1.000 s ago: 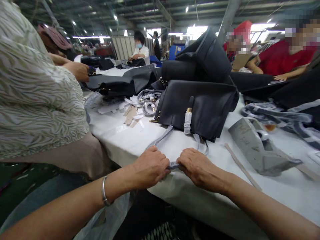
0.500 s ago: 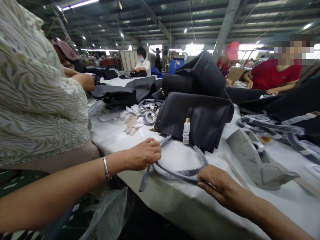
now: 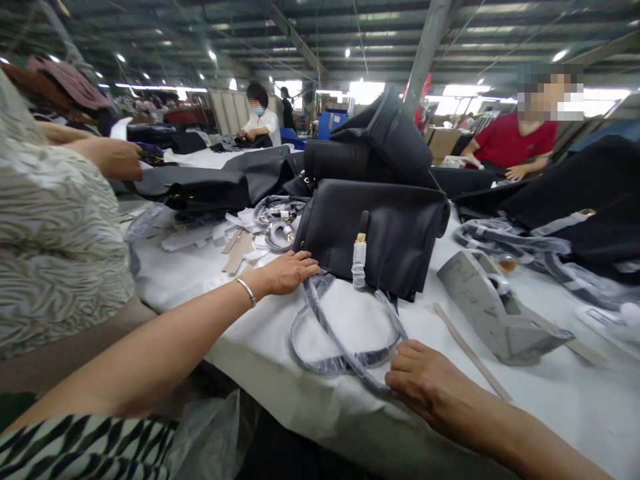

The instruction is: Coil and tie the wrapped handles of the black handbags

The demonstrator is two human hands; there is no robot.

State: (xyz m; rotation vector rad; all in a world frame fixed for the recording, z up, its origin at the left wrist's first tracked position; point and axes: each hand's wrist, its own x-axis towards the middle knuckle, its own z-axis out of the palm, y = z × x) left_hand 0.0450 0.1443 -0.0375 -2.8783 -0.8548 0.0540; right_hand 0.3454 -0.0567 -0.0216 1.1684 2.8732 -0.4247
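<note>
A black handbag (image 3: 370,227) lies on the white-covered table in front of me, a gold clasp (image 3: 361,238) and white wrapped tab (image 3: 359,265) on its front. Film-wrapped bag straps (image 3: 330,365) loop out from under its lower edge and cross one another. My left hand (image 3: 291,272) is at the bag's lower left corner, fingers closed over the upper end of a strap; the fingertips partly hide the grip. Lower right, near the table's front edge, my right hand (image 3: 420,373) is closed around the other part of the strap.
A grey tape dispenser (image 3: 493,307) and a thin strip (image 3: 473,353) lie to the right. More black bags (image 3: 370,160) are piled behind. Paper scraps (image 3: 240,250) and coiled straps (image 3: 280,235) are at left. One person in patterned clothing (image 3: 60,247) stands close on my left; others work farther back.
My left hand has moved up to the bag's corner, and a strap now runs diagonally down to my right hand. The right hand is slightly lower on the strap. The view has shifted.
</note>
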